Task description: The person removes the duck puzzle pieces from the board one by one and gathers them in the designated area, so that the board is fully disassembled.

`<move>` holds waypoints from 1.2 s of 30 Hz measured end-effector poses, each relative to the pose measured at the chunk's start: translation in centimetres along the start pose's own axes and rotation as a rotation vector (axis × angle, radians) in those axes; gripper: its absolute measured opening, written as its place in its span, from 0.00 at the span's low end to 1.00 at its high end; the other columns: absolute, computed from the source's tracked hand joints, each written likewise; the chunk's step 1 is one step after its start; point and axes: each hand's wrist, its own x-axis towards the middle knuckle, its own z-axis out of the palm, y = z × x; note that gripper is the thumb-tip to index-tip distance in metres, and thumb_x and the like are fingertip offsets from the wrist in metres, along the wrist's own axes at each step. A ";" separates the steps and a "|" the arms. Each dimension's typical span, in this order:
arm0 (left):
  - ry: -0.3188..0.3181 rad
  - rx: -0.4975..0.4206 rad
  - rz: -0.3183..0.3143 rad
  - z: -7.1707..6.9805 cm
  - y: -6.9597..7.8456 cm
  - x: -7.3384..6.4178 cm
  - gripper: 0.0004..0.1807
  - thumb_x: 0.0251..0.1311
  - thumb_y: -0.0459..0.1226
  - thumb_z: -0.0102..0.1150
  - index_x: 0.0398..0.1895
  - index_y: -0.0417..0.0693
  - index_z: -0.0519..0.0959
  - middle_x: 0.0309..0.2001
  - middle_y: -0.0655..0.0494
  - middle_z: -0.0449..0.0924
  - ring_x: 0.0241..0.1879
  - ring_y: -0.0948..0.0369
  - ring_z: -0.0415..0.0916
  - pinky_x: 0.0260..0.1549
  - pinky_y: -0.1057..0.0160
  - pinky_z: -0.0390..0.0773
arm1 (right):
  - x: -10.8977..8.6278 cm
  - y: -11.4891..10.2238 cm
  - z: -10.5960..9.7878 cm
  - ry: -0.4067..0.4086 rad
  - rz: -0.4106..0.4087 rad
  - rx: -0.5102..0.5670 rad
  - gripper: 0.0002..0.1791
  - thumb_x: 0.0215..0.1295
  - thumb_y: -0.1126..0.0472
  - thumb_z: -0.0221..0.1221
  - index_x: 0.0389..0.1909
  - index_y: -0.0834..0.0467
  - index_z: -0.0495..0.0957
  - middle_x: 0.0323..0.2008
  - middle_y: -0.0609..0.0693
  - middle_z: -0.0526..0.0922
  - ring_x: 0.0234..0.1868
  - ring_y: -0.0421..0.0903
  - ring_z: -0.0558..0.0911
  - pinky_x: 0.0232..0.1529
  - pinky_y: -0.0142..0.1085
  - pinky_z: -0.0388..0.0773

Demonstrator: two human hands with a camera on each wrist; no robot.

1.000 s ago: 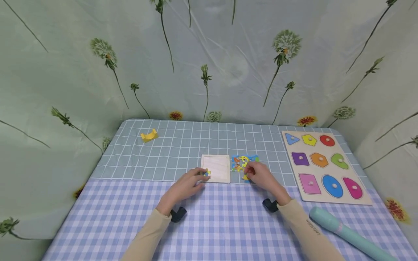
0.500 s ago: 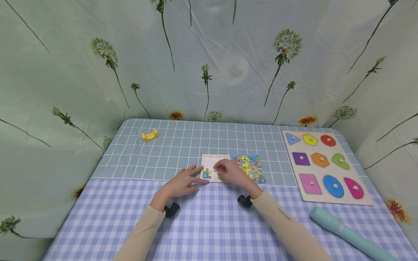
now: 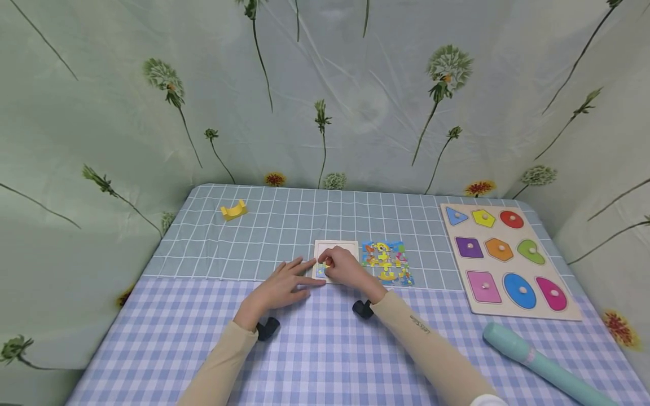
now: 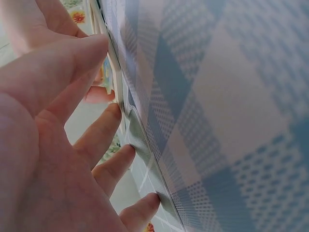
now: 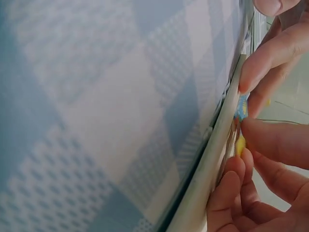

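A shallow wooden puzzle tray [image 3: 350, 246] lies near the table's middle. My left hand [image 3: 281, 286] is at its left side, fingers spread and fairly straight, with index and thumb at the frame's edge. A blue jigsaw piece [image 3: 320, 270] sits in the tray's near left corner. My right hand [image 3: 345, 267] is over the tray and pinches a jigsaw piece with yellow on it [image 5: 240, 145] between thumb and fingers, right beside the blue one. In the head view the right hand mostly hides the pinched piece. Several colourful jigsaw pieces [image 3: 383, 258] lie grouped just right of the tray.
At the right lies a wooden shape board [image 3: 495, 282] with knobbed shapes. A teal stick-like object [image 3: 543, 363] rests in front of it. A yellow curved block [image 3: 234, 211] stands at the back left. Patterned cloth hangs behind the table.
My right hand has moved left from the grouped pieces to over the tray, bringing a jigsaw piece. The left hand has drawn back from the corner piece to the tray's edge, its fingers spreading.
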 end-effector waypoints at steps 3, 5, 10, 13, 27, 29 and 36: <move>0.001 -0.001 0.005 0.0 0.0 0.0 0.18 0.68 0.40 0.52 0.59 0.57 0.79 0.71 0.44 0.57 0.69 0.39 0.48 0.59 0.30 0.51 | 0.0 0.2 0.0 0.032 -0.004 0.001 0.11 0.52 0.77 0.58 0.35 0.62 0.79 0.27 0.49 0.72 0.30 0.43 0.70 0.32 0.34 0.69; 0.001 -0.003 0.006 0.0 -0.1 0.0 0.18 0.68 0.40 0.51 0.59 0.57 0.79 0.71 0.44 0.57 0.69 0.39 0.49 0.59 0.30 0.51 | -0.1 0.4 -0.1 0.054 -0.024 0.021 0.11 0.52 0.77 0.57 0.34 0.61 0.78 0.28 0.50 0.74 0.30 0.44 0.71 0.33 0.35 0.70; -0.006 -0.001 0.003 0.0 -0.1 -0.1 0.18 0.68 0.41 0.51 0.60 0.58 0.78 0.71 0.44 0.57 0.69 0.40 0.48 0.60 0.31 0.50 | -0.9 1.6 -1.2 0.099 -0.038 0.126 0.10 0.55 0.77 0.54 0.33 0.60 0.77 0.29 0.50 0.77 0.30 0.43 0.74 0.34 0.34 0.72; -0.012 0.000 -0.002 0.0 0.0 -0.1 0.19 0.68 0.40 0.52 0.60 0.58 0.78 0.71 0.44 0.57 0.69 0.40 0.48 0.60 0.31 0.51 | -1.8 2.4 -2.5 0.123 -0.015 0.185 0.09 0.56 0.76 0.54 0.33 0.61 0.77 0.28 0.50 0.77 0.29 0.43 0.73 0.33 0.33 0.71; -0.013 -0.028 -0.007 -0.3 -0.1 -0.2 0.18 0.67 0.40 0.52 0.59 0.55 0.79 0.70 0.43 0.57 0.70 0.40 0.47 0.59 0.30 0.49 | -5.7 5.7 -6.3 0.051 0.052 0.108 0.08 0.56 0.78 0.54 0.32 0.64 0.77 0.27 0.50 0.75 0.28 0.43 0.69 0.29 0.33 0.68; -0.010 -0.031 -0.004 -0.3 0.0 -0.2 0.18 0.67 0.40 0.52 0.59 0.55 0.79 0.70 0.42 0.57 0.70 0.39 0.47 0.59 0.30 0.49 | -5.7 5.7 -6.2 0.032 0.030 0.094 0.08 0.56 0.78 0.53 0.32 0.64 0.77 0.27 0.50 0.75 0.26 0.42 0.70 0.28 0.32 0.68; -0.001 -0.040 0.004 -0.1 -0.1 -0.2 0.18 0.67 0.40 0.52 0.58 0.54 0.79 0.70 0.42 0.57 0.69 0.39 0.47 0.59 0.30 0.49 | -5.4 5.6 -5.5 0.024 0.013 0.009 0.07 0.59 0.77 0.54 0.31 0.63 0.77 0.23 0.47 0.76 0.24 0.40 0.70 0.26 0.32 0.69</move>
